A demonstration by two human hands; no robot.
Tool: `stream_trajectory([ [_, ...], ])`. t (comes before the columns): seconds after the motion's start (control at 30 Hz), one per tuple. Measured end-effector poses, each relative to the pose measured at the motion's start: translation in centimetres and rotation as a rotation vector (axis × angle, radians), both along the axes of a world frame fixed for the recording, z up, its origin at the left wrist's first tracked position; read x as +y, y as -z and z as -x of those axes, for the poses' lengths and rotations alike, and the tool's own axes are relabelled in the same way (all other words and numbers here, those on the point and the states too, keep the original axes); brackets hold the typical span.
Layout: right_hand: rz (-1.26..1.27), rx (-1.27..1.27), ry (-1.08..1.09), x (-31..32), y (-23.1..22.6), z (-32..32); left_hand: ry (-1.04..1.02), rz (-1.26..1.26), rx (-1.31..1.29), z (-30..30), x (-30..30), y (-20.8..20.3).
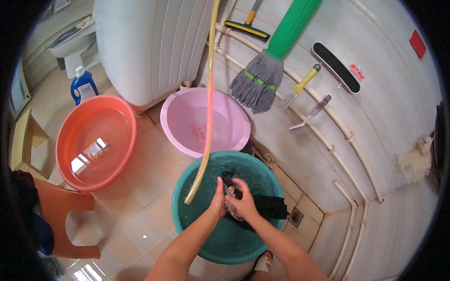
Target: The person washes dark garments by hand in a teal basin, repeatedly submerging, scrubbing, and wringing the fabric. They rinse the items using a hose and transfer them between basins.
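A teal basin (185,220) of water stands on the tiled floor in front of me. Both my hands are over it, gripping a wet black garment (269,208) that trails over the basin's right rim. My left hand (218,199) presses the cloth from the left, fingers closed. My right hand (243,201) clutches the bunched part, with suds between the hands. A yellow hose (208,103) hangs down from above and its end dips into the water at the basin's left side.
A pink basin (178,136) with water stands behind, an orange basin (65,159) to the left, a white washing machine (150,42) beyond. A mop (260,79) and brushes hang on the right wall. Blue detergent bottle (83,85), orange stool (61,206), floor drain (295,217).
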State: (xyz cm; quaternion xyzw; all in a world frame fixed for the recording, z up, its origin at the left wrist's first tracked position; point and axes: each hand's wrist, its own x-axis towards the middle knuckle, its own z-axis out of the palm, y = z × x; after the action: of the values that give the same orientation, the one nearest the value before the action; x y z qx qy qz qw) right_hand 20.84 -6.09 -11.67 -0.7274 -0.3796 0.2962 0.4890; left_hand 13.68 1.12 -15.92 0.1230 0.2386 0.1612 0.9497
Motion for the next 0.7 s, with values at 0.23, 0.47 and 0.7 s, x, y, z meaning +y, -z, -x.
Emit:
stream_trajectory([
  [0.23, -0.021, -0.629, -0.065, -1.5, -4.1, 5.1, -0.201, -0.052, 0.361, -0.1, -0.1, -1.2],
  [0.47, 0.229, -0.465, 0.263, 1.6, -0.9, -2.2, -0.250, -0.240, 0.364, -0.4, -2.3, -3.2],
  [0.7, 0.275, -0.755, 0.044, -0.9, 4.9, -3.9, -0.278, -0.915, 0.794, 1.8, -0.1, 2.0],
])
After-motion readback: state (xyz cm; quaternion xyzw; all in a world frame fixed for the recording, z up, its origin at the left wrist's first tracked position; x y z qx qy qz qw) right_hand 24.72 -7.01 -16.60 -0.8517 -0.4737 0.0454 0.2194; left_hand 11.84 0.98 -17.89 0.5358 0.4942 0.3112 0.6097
